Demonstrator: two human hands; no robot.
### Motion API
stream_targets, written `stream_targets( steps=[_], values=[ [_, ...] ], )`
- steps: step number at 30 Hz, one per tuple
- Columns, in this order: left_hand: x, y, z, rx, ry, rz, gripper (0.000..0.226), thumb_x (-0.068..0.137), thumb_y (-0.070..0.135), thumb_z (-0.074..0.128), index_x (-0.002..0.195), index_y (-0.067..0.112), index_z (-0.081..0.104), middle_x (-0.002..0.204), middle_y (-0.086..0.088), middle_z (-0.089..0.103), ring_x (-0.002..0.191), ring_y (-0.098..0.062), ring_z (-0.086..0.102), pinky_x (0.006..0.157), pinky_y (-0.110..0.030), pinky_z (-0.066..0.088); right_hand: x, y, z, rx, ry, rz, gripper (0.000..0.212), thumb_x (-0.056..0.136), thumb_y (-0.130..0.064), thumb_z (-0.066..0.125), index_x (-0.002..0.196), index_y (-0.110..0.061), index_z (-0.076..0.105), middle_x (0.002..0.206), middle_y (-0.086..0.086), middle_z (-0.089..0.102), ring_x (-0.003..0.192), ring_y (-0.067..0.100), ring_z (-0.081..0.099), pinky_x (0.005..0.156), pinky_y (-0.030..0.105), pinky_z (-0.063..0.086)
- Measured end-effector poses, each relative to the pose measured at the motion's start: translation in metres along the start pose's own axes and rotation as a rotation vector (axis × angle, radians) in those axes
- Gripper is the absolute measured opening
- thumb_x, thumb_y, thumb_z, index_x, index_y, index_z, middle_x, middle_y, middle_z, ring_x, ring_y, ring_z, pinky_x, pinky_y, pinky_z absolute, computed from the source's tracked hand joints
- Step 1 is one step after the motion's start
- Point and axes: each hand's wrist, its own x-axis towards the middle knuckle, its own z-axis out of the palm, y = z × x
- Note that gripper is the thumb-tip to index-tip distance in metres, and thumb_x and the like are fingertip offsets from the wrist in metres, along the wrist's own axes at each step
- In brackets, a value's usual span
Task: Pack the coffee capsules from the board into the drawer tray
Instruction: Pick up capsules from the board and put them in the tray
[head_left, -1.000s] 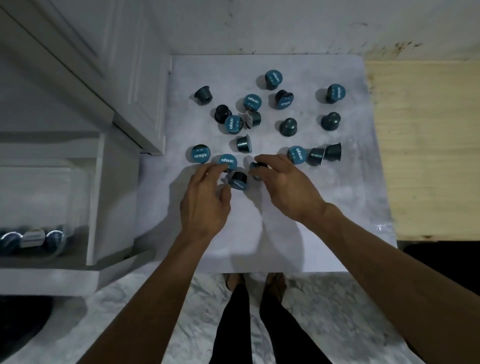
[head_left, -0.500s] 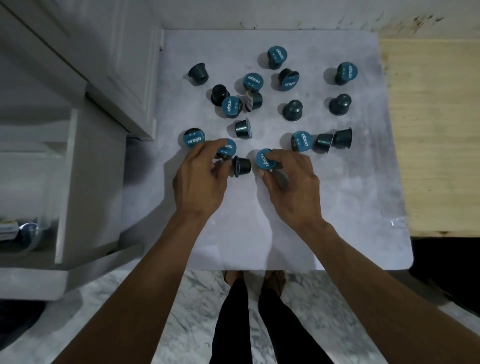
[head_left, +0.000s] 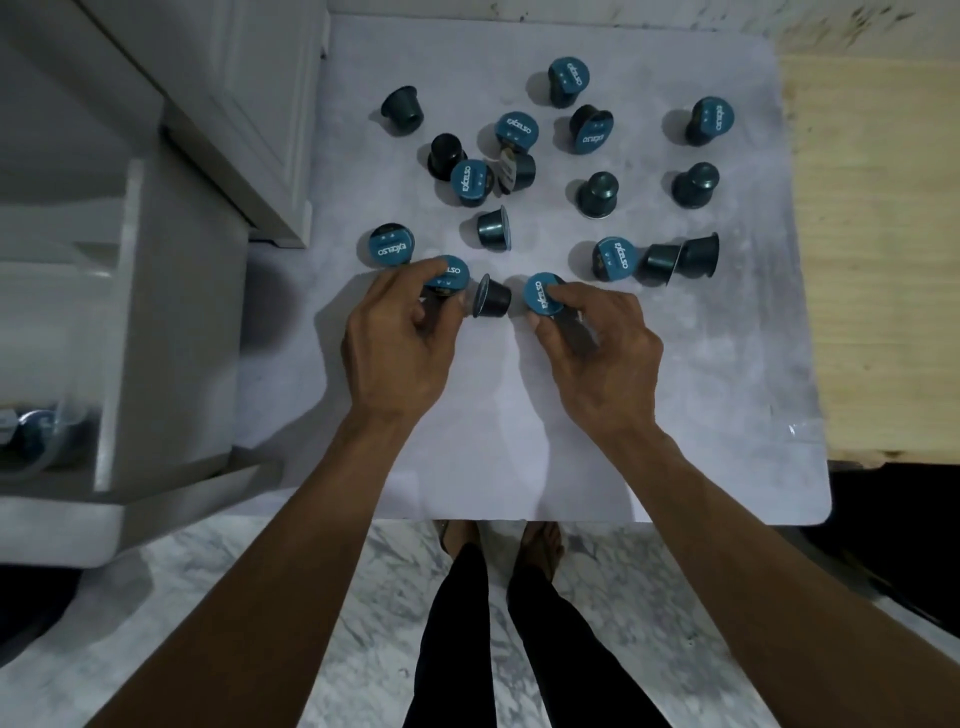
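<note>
stage: early, we judge | left grip (head_left: 410, 317) pinches one capsule (head_left: 451, 274) | right grip (head_left: 582, 332) pinches another capsule (head_left: 540, 294) | some fifteen capsules (head_left: 597, 195) beyond both grips on the board (head_left: 701, 389) | drawer tray (head_left: 36, 441) far left of the left grip, few capsules inside

"EXCELSO" on capsule lids (head_left: 517, 130)

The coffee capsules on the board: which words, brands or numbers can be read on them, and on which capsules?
"EXCELSO": white print on the blue foil lid of each lid-up coffee capsule, for example the far one and the one on the board.
"EXCELSO", partly covered: the capsule in the right hand.
The small marks beside the brand are too small to read.
No other text shows.
</note>
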Motion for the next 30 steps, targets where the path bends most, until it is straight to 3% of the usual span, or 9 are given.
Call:
stream_targets(
  steps=[3, 9, 13, 18, 20, 25, 30],
  values=[
    [-0.012, 0.004, -0.014, -0.061, 0.018, -0.011, 0.032, 0.088, 0.020, 0.070, 0.118, 0.011, 0.067, 0.099, -0.005, 0.068, 0.072, -0.013, 0.059, 0.067, -0.039, 0.058, -0.007, -0.007, -0.009, 0.052, 0.014, 0.033, 0.031, 0.078, -0.014, 0.082, 0.105, -0.003, 0.068, 0.102, 0.010, 0.071, 0.090, 0.028, 0.068, 0.084, 0.023, 0.053],
    [-0.035, 0.041, -0.062, -0.084, 0.096, 0.013, 0.029, 0.086, 0.021, 0.073, 0.114, 0.014, 0.069, 0.099, -0.001, 0.070, 0.067, -0.014, 0.060, 0.064, -0.038, 0.056, -0.011, -0.050, -0.045, 0.094, 0.036, 0.041, 0.029, 0.077, -0.018, 0.084, 0.103, -0.010, 0.072, 0.094, 0.003, 0.072, 0.073, 0.016, 0.063, 0.063, 0.016, 0.047],
    [-0.046, 0.072, -0.106, -0.118, 0.151, 0.027, 0.030, 0.083, 0.013, 0.076, 0.113, 0.013, 0.069, 0.098, 0.007, 0.067, 0.065, -0.009, 0.058, 0.062, -0.029, 0.054, -0.003, -0.095, -0.072, 0.188, 0.020, 0.079, 0.025, 0.079, -0.024, 0.082, 0.101, -0.017, 0.073, 0.094, -0.009, 0.068, 0.073, 0.009, 0.061, 0.062, 0.017, 0.048],
    [-0.051, 0.089, -0.181, -0.115, 0.204, 0.084, 0.031, 0.081, 0.009, 0.077, 0.111, 0.014, 0.070, 0.100, 0.011, 0.066, 0.065, -0.006, 0.058, 0.063, -0.012, 0.047, 0.010, -0.154, -0.081, 0.240, -0.009, 0.022, 0.027, 0.080, -0.030, 0.080, 0.102, -0.015, 0.074, 0.091, -0.002, 0.072, 0.071, 0.008, 0.062, 0.060, 0.021, 0.049],
    [-0.052, 0.084, -0.217, -0.097, 0.221, 0.083, 0.033, 0.081, 0.009, 0.077, 0.112, 0.016, 0.070, 0.099, 0.012, 0.065, 0.066, -0.005, 0.058, 0.061, -0.009, 0.045, 0.012, -0.184, -0.074, 0.275, -0.026, 0.010, 0.028, 0.080, -0.031, 0.080, 0.102, -0.015, 0.074, 0.090, -0.001, 0.072, 0.071, 0.009, 0.062, 0.060, 0.020, 0.049],
    [-0.058, 0.039, -0.313, -0.056, 0.227, 0.024, 0.033, 0.081, 0.013, 0.078, 0.110, 0.026, 0.069, 0.099, 0.010, 0.069, 0.069, -0.009, 0.061, 0.061, -0.016, 0.050, 0.004, -0.263, -0.034, 0.308, -0.125, -0.035, 0.025, 0.080, -0.033, 0.078, 0.103, -0.023, 0.072, 0.089, -0.006, 0.071, 0.074, 0.009, 0.063, 0.063, 0.029, 0.052],
    [-0.061, -0.035, -0.414, 0.055, 0.204, -0.045, 0.031, 0.079, 0.017, 0.080, 0.107, 0.027, 0.071, 0.082, 0.024, 0.061, 0.071, -0.005, 0.060, 0.058, -0.007, 0.044, -0.016, -0.334, 0.031, 0.301, -0.207, -0.070, 0.026, 0.078, -0.030, 0.081, 0.102, -0.023, 0.074, 0.091, -0.007, 0.073, 0.075, 0.011, 0.064, 0.059, 0.016, 0.048]
  ],
)
